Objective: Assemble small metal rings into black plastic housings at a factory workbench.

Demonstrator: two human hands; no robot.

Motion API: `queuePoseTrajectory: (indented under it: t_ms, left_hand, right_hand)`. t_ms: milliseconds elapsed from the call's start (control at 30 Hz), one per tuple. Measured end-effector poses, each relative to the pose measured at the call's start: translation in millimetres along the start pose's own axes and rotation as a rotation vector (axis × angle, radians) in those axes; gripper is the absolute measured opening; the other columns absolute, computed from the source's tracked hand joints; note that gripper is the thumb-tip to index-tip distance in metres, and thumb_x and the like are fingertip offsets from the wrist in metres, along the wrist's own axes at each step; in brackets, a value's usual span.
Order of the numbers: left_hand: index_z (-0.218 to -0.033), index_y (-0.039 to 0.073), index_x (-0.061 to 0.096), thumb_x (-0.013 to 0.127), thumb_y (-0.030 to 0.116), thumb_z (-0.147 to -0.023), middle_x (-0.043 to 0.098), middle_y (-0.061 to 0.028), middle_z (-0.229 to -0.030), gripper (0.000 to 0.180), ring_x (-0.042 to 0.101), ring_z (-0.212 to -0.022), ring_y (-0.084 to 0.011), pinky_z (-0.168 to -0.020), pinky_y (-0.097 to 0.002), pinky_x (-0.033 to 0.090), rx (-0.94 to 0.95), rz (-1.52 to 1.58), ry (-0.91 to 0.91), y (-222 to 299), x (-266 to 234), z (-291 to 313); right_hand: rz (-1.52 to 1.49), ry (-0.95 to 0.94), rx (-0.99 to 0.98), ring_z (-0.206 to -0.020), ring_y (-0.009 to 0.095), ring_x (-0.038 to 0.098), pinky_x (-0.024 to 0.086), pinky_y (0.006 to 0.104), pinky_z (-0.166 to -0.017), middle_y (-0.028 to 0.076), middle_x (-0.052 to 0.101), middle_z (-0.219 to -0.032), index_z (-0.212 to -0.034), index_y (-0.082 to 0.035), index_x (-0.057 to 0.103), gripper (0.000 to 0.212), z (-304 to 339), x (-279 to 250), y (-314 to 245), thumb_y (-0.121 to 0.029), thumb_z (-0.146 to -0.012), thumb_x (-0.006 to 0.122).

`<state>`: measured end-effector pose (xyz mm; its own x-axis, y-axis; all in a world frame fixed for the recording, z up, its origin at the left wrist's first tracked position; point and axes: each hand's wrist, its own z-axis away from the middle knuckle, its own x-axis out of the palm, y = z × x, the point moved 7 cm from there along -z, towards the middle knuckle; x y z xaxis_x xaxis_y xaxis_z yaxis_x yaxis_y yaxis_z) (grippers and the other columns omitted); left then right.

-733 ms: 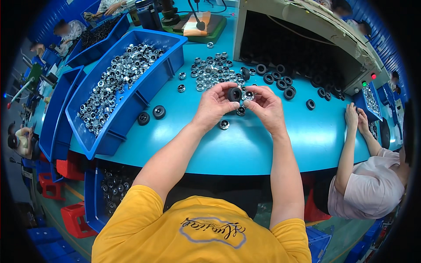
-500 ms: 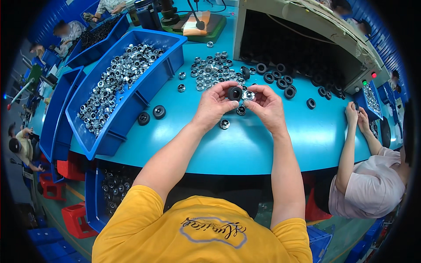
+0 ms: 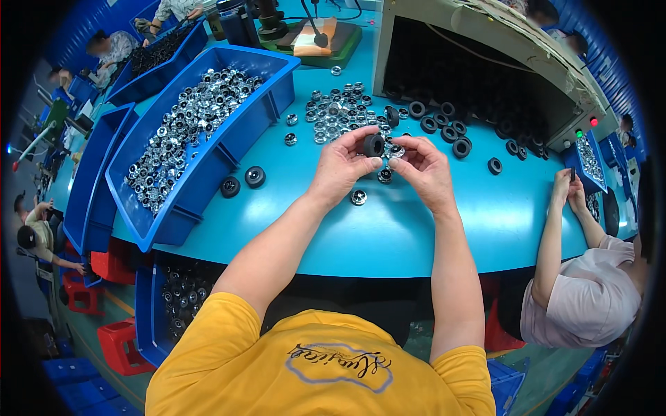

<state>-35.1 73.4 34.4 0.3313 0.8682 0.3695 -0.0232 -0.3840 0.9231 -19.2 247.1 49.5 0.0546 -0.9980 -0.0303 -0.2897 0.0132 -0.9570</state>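
Note:
Between the thumb and fingers of my left hand [image 3: 339, 166] is a small black rubber tyre [image 3: 373, 145]. Right beside it, my right hand [image 3: 424, 173] pinches a shiny chrome wheel hub [image 3: 395, 150] by its edge. Both hands are raised over the blue-green table, close together. Whether tyre and hub touch is too small to tell. Below the fingers lie two loose hubs, one a chrome hub [image 3: 359, 197]. Beyond my hands spreads a group of chrome hubs [image 3: 338, 114]. Left of my forearm rest two wheels with tyres fitted, one of them a fitted wheel [image 3: 254, 177].
A long blue bin [image 3: 229, 149] full of chrome hubs stands at the left. Black tyres [image 3: 444, 123] spill from a box-like machine housing [image 3: 485, 28] at the back right. A co-worker [image 3: 590, 291] sits at the right, hands over the table. Red stools [image 3: 121, 347] stand lower left.
The tyre in my left hand has tilted, its opening turned more to the side. The right hand and hub have shifted slightly. At right, the co-worker's hands have moved a little.

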Motion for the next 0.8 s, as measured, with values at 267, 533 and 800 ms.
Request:
queuePoseTrajectory:
  t_ms: [267, 533, 800]
  left_hand:
    - [-0.142, 0.002, 0.056, 0.071, 0.031, -0.1, 0.068, -0.0075, -0.111, 0.053, 0.064, -0.097, -0.0149, -0.084, -0.0281, 0.054, -0.095, 0.252, -0.047, -14.7, -7.6, -5.2]
    - [-0.132, 0.0, 0.062, 0.049, 0.055, -0.106, 0.063, -0.0043, -0.099, 0.062, 0.055, -0.089, -0.0129, -0.079, -0.028, 0.048, -0.196, 0.331, -0.014, -17.3, -6.4, -0.8]
    - [-0.135, 0.0, 0.062, 0.042, 0.051, -0.111, 0.061, -0.0053, -0.1, 0.06, 0.054, -0.092, -0.0141, -0.081, -0.0284, 0.048, -0.215, 0.357, -0.047, -17.6, -4.6, -0.8]
  right_hand:
    - [-0.137, 0.044, 0.051, -0.089, 0.008, 0.065, 0.055, 0.0226, -0.08, 0.002, 0.067, -0.1, -0.112, -0.002, 0.065, 0.031, 0.9, -2.3, -0.1, -0.002, -0.085, 0.082]
    - [-0.148, 0.012, 0.049, -0.092, 0.009, 0.065, 0.056, 0.0242, -0.083, 0.002, 0.068, -0.101, -0.115, 0.0, 0.066, 0.032, 1.5, 2.2, -4.7, -0.003, -0.086, 0.081]
    - [-0.165, -0.002, 0.038, -0.096, 0.01, 0.066, 0.056, 0.0261, -0.087, 0.003, 0.067, -0.105, -0.12, 0.0, 0.066, 0.036, 1.2, 4.0, -1.8, 0.0, -0.086, 0.079]
